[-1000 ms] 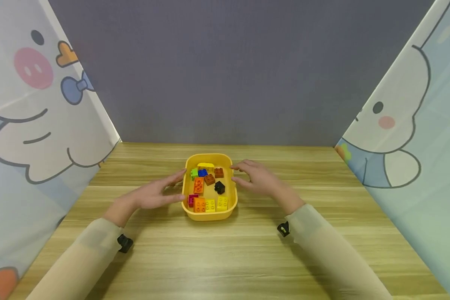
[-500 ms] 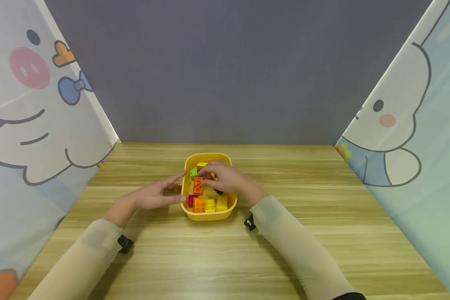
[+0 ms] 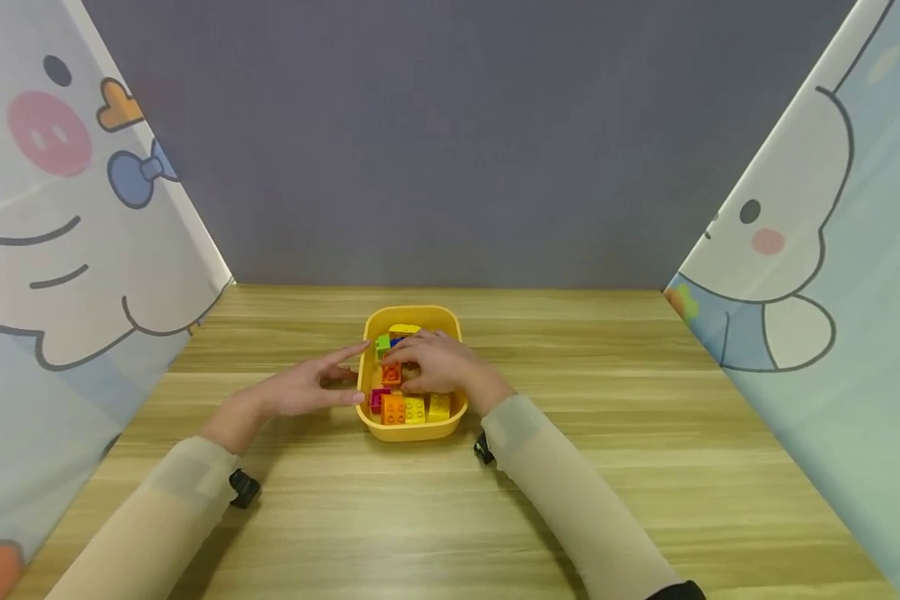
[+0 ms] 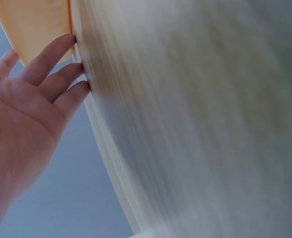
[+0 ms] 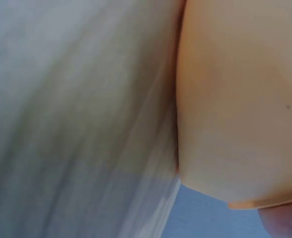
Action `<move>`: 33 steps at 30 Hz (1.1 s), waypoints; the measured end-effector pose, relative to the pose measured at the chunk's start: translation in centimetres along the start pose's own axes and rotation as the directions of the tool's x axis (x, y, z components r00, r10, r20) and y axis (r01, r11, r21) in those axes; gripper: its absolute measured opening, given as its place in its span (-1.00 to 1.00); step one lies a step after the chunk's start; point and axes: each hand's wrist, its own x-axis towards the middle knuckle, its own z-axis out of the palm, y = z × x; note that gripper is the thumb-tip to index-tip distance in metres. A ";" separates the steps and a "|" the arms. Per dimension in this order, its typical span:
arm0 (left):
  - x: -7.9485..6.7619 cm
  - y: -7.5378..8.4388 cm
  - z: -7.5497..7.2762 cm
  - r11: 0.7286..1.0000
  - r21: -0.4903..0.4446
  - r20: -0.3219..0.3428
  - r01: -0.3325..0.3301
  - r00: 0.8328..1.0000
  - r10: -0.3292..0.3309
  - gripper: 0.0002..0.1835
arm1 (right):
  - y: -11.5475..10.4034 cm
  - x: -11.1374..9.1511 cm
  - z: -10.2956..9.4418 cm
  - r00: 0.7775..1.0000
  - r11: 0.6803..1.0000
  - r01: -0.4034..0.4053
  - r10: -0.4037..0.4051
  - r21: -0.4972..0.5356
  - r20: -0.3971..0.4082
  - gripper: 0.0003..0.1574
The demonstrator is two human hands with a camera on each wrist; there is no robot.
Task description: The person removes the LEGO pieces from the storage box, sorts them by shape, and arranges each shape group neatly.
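Note:
A yellow plastic basket (image 3: 412,432) holds several toy building bricks. My left hand (image 3: 300,389) lies along its left side, thumb and fingers spread, with fingertips at the rim. In the left wrist view this hand (image 4: 27,106) has its palm showing, next to the basket's wall (image 4: 36,25). My right hand (image 3: 444,364) reaches into the basket from the right, fingers bent down. Its fingertips are at an orange brick (image 3: 392,374); whether they pinch it I cannot tell. The right wrist view shows mostly the basket's outer wall (image 5: 240,109).
Around the right hand lie a green brick (image 3: 383,346), a magenta brick (image 3: 377,401), another orange brick (image 3: 393,410) and two yellow bricks (image 3: 439,407). The basket stands on a wooden table (image 3: 390,525). A grey panel (image 3: 450,150) rises behind, with printed cloth walls (image 3: 795,333) at both sides.
My right hand has moved from the basket's right rim leftward and down into it, now at the orange brick and covering the brown and black bricks. The left hand stays at the left rim.

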 end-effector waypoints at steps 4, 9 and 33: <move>0.0 -0.1 0.0 1.000 -0.010 0.002 -0.002 1.000 0.002 0.04 | -0.1 0.1 0.0 1.000 0.999 -0.003 0.004 -0.035 0.023 -0.34; 0.0 -0.1 0.1 1.000 -0.009 0.007 -0.002 1.000 0.002 0.05 | -0.1 0.1 0.1 1.000 0.999 -0.011 0.012 -0.041 0.017 -0.37; 0.0 0.1 0.0 1.000 0.018 0.006 0.021 1.000 -0.021 0.05 | 0.4 0.2 0.5 0.998 0.998 0.029 -0.032 -0.064 -0.048 -0.49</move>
